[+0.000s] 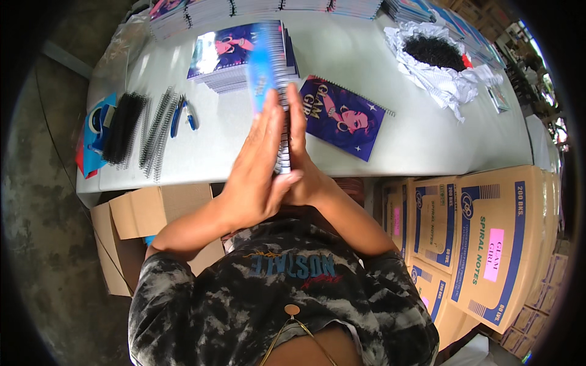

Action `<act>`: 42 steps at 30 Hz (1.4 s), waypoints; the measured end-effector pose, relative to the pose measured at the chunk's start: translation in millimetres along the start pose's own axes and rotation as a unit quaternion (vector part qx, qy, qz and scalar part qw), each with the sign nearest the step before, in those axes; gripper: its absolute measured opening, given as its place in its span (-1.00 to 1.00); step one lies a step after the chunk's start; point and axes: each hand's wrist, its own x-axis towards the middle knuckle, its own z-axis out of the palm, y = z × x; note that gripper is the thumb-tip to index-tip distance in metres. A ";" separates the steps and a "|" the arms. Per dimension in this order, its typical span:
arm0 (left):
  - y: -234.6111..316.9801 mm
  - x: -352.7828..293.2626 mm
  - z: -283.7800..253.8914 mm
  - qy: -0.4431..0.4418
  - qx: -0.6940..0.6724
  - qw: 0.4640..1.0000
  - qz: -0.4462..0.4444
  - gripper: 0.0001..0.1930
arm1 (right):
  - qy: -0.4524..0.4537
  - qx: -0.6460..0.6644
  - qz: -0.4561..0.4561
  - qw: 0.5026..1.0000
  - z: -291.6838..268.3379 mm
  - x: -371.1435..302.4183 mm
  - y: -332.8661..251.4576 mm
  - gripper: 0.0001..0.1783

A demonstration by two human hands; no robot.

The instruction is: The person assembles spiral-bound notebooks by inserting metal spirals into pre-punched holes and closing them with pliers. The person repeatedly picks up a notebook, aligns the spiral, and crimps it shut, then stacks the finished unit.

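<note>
left grip (250,168) and right grip (307,171) are holding a spiral-bound notebook (261,79) palm to palm, its blurred blue cover standing on edge near the front edge of the tabletop (207,158). i'm judging it light, with bendable covers and a stiffer wire coil (283,161). i'm expecting the smooth faces to be slippery, so i'm favouring broad, flat pressure across both covers and sparing the coil, which i'm guessing is easy to crush.

Glossy covers (210,49) threw glare from the stacked notebooks (235,80), their page edges matt paper; the tabletop (427,140) looked smooth, the wire coils (157,134) metallic, the pliers' grips (176,122) plastic, the cartons (513,268) matt cardboard, the floor (49,213) rough concrete.
</note>
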 end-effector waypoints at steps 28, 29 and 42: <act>-39.7 61.8 -39.9 0.172 0.092 0.977 -0.089 -0.38 | 0.365 0.036 0.139 0.920 -54.9 49.1 -44.0 -0.61; -54.0 57.1 -27.9 0.200 -0.043 0.970 -0.130 -0.40 | 0.392 0.071 0.142 0.906 -65.6 44.0 -41.8 -0.57; -93.7 -9.1 71.5 -0.101 0.112 0.944 -0.295 -0.44 | 0.088 -0.545 0.402 0.731 -96.4 -107.1 -38.5 -0.19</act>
